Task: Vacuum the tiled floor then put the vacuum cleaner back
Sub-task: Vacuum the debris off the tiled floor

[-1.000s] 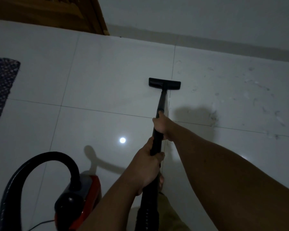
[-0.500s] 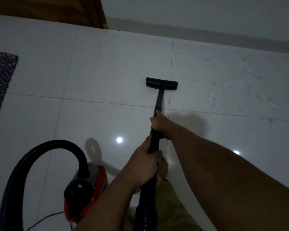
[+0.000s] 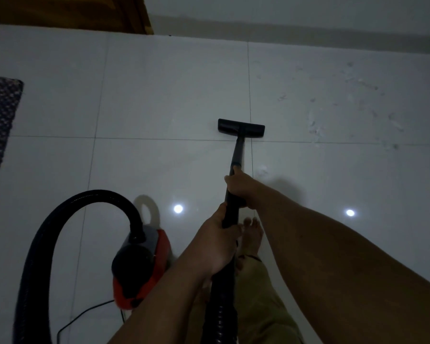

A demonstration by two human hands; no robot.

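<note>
Vacuuming stroke on the glossy white tiled floor (image 3: 159, 95). Both hands grasp the slim black vacuum wand (image 3: 236, 155): the right hand (image 3: 241, 188) has its grip closed around the tube higher in the frame, the left hand (image 3: 217, 244) closed around it lower down, where the ribbed black hose (image 3: 67, 219) joins. The flat black floor nozzle (image 3: 241, 127) lies at centre frame, well ahead of both grips, straddling a tile joint. Pale scattered debris (image 3: 358, 108) remains at upper right, apart from the nozzle. The red-and-black canister body (image 3: 139, 266) sits at lower left with its thin black power cord (image 3: 85, 316) trailing beside a bare foot (image 3: 252, 234).

Risks, as judged: a foot may catch the cord; a long reach toward the debris could drag or tip the canister by its hose.
</note>
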